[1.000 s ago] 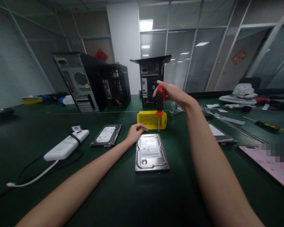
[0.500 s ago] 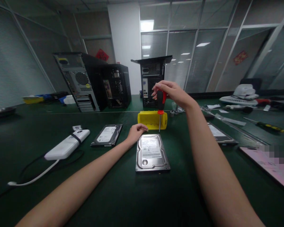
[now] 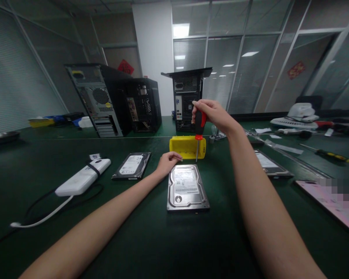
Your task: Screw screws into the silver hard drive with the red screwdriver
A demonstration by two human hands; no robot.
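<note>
Two hands show in the head view: the right hand (image 3: 206, 112) grips a red-and-black screwdriver (image 3: 201, 124), tip near the far right corner of a silver hard drive (image 3: 187, 188) on the tabletop (image 3: 151, 240); the left hand (image 3: 166, 162), fingers curled, meets its far left corner, grasp unclear.

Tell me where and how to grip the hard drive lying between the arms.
Probably by its long side edges, coming from the near side: the hard drive lies flat, and the left hand and screwdriver crowd its far end.
</note>
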